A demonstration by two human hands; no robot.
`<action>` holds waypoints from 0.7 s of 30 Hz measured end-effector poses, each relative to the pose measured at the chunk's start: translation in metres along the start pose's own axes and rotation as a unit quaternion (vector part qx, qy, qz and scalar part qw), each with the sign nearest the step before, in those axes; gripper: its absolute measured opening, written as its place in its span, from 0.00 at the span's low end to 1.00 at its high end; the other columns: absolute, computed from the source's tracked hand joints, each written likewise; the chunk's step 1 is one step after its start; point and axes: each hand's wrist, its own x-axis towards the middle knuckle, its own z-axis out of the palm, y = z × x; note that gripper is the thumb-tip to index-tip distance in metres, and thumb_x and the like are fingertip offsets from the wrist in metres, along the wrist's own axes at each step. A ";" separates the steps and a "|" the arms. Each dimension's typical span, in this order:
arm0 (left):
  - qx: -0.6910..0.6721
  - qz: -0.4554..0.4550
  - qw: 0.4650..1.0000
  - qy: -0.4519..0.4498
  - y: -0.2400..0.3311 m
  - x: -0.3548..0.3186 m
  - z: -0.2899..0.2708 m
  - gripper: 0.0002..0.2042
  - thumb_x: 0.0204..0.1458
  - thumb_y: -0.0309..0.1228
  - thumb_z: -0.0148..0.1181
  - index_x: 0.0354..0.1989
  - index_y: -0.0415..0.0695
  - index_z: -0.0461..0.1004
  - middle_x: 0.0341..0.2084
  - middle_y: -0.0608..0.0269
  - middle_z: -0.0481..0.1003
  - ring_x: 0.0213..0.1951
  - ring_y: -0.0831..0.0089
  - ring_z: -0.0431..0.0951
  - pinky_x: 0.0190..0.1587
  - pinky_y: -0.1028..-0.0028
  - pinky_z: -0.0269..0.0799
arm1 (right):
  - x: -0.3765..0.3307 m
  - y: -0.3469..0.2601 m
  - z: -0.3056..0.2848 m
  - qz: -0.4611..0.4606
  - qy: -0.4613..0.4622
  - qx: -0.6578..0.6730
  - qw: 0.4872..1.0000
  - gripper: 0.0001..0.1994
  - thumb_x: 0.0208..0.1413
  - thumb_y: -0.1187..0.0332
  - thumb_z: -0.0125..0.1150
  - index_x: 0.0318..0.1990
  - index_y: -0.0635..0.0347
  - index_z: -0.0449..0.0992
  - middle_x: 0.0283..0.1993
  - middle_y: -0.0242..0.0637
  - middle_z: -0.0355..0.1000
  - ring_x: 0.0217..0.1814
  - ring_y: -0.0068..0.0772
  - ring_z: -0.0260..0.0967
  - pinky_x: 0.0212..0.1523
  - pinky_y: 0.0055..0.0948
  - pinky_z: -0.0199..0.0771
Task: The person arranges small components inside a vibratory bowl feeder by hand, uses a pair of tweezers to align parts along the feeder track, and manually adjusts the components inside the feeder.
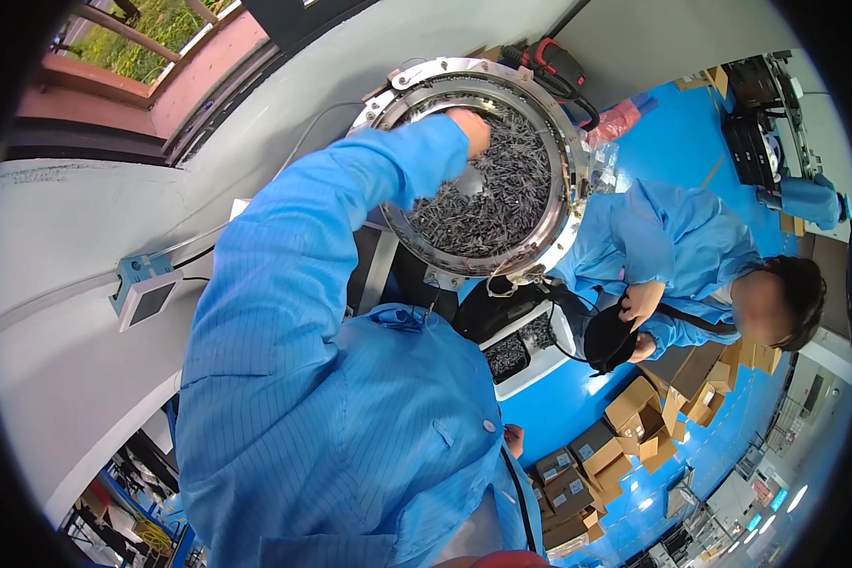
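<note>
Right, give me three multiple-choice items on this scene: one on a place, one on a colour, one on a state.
1. Where is the person's left hand?
A. On the cardboard boxes
B. In the round metal bowl of small dark parts
C. On the white tray

2. What colour is the floor?
A. Grey
B. Green
C. Blue

3. How is the co-worker's black pouch?
A. Held in both hands
B. Lying on the floor
C. Hanging from a wall hook

Answers: 1 B, the blue sleeve reaches over the rim and the hand is among the parts. 2 C, bright blue shows around the boxes. 3 A, one hand grips it above and one at its side.
</note>
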 end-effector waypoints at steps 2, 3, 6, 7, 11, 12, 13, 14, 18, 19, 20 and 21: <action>0.005 -0.021 0.999 0.024 0.020 -0.008 0.000 0.10 0.44 0.31 0.48 0.29 0.41 0.75 0.26 0.53 0.75 0.26 0.56 0.76 0.25 0.57 0.70 | 0.002 -0.002 -0.003 -0.008 0.002 -0.018 1.000 0.08 0.45 0.74 0.58 0.35 0.61 0.68 0.24 0.37 0.69 0.20 0.26 0.66 0.22 0.22 0.67; 0.011 -0.041 0.998 0.045 0.025 -0.010 0.001 0.09 0.44 0.30 0.48 0.28 0.42 0.75 0.25 0.53 0.75 0.26 0.58 0.75 0.24 0.58 0.70 | 0.001 -0.005 -0.004 -0.010 0.003 -0.027 1.000 0.08 0.45 0.74 0.58 0.35 0.61 0.68 0.24 0.37 0.69 0.20 0.26 0.66 0.22 0.22 0.67; 0.041 -0.182 0.981 -0.049 -0.010 0.005 0.006 0.10 0.46 0.30 0.48 0.33 0.39 0.73 0.30 0.50 0.75 0.31 0.53 0.75 0.23 0.48 0.67 | -0.003 -0.020 -0.005 -0.016 0.006 -0.042 0.999 0.09 0.45 0.74 0.58 0.35 0.61 0.68 0.24 0.37 0.69 0.20 0.26 0.66 0.22 0.22 0.67; 0.026 -0.212 0.977 -0.023 -0.029 0.017 0.017 0.10 0.47 0.30 0.47 0.33 0.39 0.73 0.30 0.49 0.74 0.32 0.52 0.74 0.23 0.46 0.67 | -0.006 -0.025 -0.004 -0.019 0.009 -0.048 0.999 0.09 0.45 0.74 0.58 0.35 0.61 0.68 0.24 0.37 0.69 0.20 0.26 0.66 0.22 0.22 0.67; 0.023 -0.221 0.975 0.002 -0.057 0.021 0.015 0.11 0.48 0.29 0.45 0.34 0.38 0.72 0.30 0.47 0.74 0.33 0.51 0.74 0.24 0.44 0.66 | -0.011 -0.019 -0.004 -0.006 0.007 -0.058 0.998 0.09 0.45 0.74 0.58 0.35 0.61 0.68 0.24 0.37 0.69 0.21 0.26 0.66 0.23 0.22 0.68; 0.031 -0.211 0.977 0.002 -0.059 0.020 0.009 0.11 0.48 0.29 0.45 0.34 0.38 0.72 0.30 0.47 0.74 0.33 0.51 0.74 0.25 0.44 0.67 | -0.012 -0.015 -0.003 0.001 0.005 -0.058 0.998 0.09 0.45 0.74 0.58 0.35 0.61 0.68 0.24 0.37 0.69 0.21 0.26 0.66 0.23 0.22 0.68; 0.038 -0.200 0.979 0.003 -0.060 0.020 0.006 0.11 0.48 0.29 0.45 0.34 0.38 0.72 0.30 0.47 0.74 0.33 0.51 0.74 0.25 0.44 0.67 | -0.012 -0.012 -0.003 0.009 0.002 -0.058 0.998 0.09 0.45 0.74 0.58 0.35 0.61 0.68 0.24 0.37 0.69 0.21 0.26 0.66 0.23 0.22 0.68; 0.037 -0.201 0.979 0.003 -0.063 0.020 0.007 0.11 0.48 0.29 0.45 0.34 0.38 0.72 0.30 0.47 0.74 0.33 0.51 0.74 0.25 0.44 0.67 | -0.012 -0.012 -0.003 0.008 0.002 -0.059 0.998 0.09 0.45 0.74 0.58 0.35 0.61 0.68 0.24 0.37 0.69 0.21 0.26 0.66 0.23 0.22 0.68; 0.054 -0.205 0.977 -0.020 -0.067 0.019 0.013 0.11 0.48 0.28 0.45 0.34 0.38 0.73 0.30 0.46 0.74 0.32 0.52 0.75 0.25 0.46 0.67 | -0.012 -0.014 0.000 0.021 0.006 -0.053 0.998 0.09 0.46 0.74 0.58 0.35 0.61 0.68 0.24 0.38 0.69 0.21 0.26 0.66 0.23 0.22 0.68; 0.054 -0.206 0.977 -0.020 -0.068 0.018 0.014 0.11 0.48 0.28 0.45 0.34 0.38 0.73 0.30 0.46 0.74 0.32 0.52 0.75 0.25 0.46 0.67 | -0.012 -0.013 0.000 0.020 0.006 -0.053 0.998 0.09 0.46 0.74 0.58 0.35 0.61 0.68 0.24 0.38 0.69 0.21 0.26 0.66 0.23 0.22 0.68; 0.057 -0.203 0.977 -0.019 -0.069 0.018 0.014 0.11 0.48 0.29 0.45 0.33 0.38 0.73 0.30 0.46 0.74 0.31 0.52 0.75 0.25 0.46 0.67 | -0.013 -0.011 0.000 0.018 0.002 -0.044 0.999 0.09 0.46 0.74 0.58 0.35 0.61 0.68 0.24 0.38 0.69 0.21 0.26 0.66 0.23 0.22 0.68; 0.060 -0.200 0.978 -0.017 -0.070 0.016 0.015 0.11 0.48 0.29 0.45 0.33 0.38 0.74 0.29 0.47 0.74 0.31 0.52 0.75 0.25 0.47 0.67 | -0.014 -0.010 0.000 0.015 -0.002 -0.035 0.999 0.09 0.45 0.74 0.58 0.35 0.61 0.68 0.24 0.38 0.69 0.21 0.26 0.66 0.23 0.22 0.68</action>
